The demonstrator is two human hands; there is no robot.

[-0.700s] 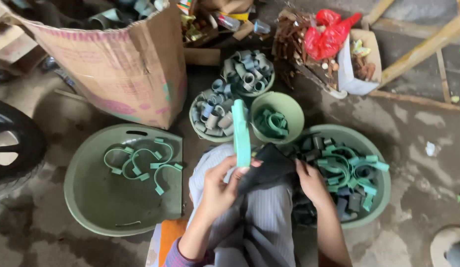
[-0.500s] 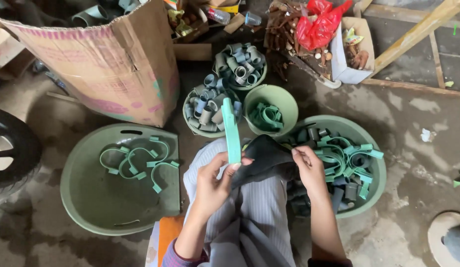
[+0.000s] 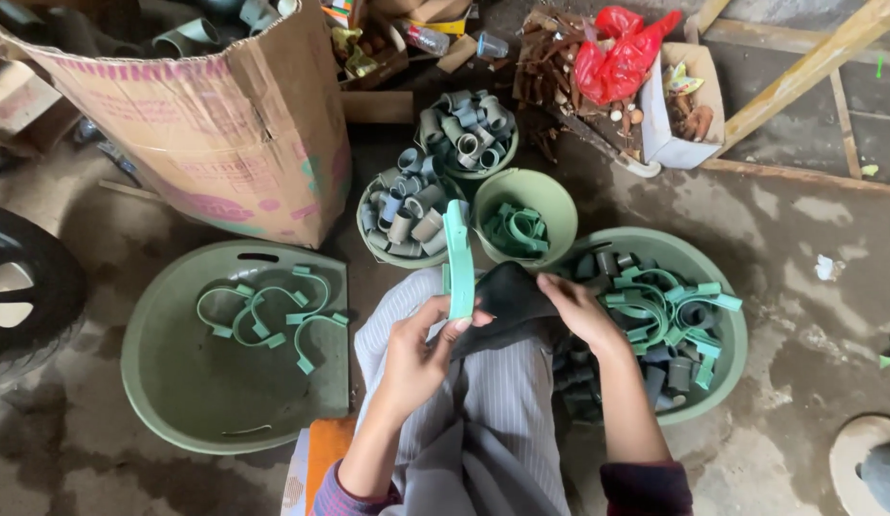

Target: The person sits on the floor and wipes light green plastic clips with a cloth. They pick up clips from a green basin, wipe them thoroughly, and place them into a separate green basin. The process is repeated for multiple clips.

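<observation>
Left hand [image 3: 421,358] was clamped on a green strip [image 3: 456,260], held upright over the lap, thumb and fingers pinching its lower end so the length stood free of the knee. Right hand [image 3: 581,311] was closed on a black cloth [image 3: 507,298] that draped across the lap and touched the strip's base; probably there for wiping, and held right by the strip for that reason. Hands were near each other, not touching.

Right basin [image 3: 727,377] sat just beside the right hand, packed with mixed green clips and dark tube pieces, within easy reach. Left basin [image 3: 168,382] lay on the floor to the left, holding only a few bent green clamps [image 3: 268,313], apparently sorted apart. Three bowls stood ahead of the knees: a green bowl [image 3: 560,205] with green rings, and two bowls of grey tube cuts [image 3: 412,215], kept by kind. A cardboard box [image 3: 235,134] stood behind the left basin, a red bag [image 3: 622,53] beyond, a tyre [image 3: 29,287] at far left.
</observation>
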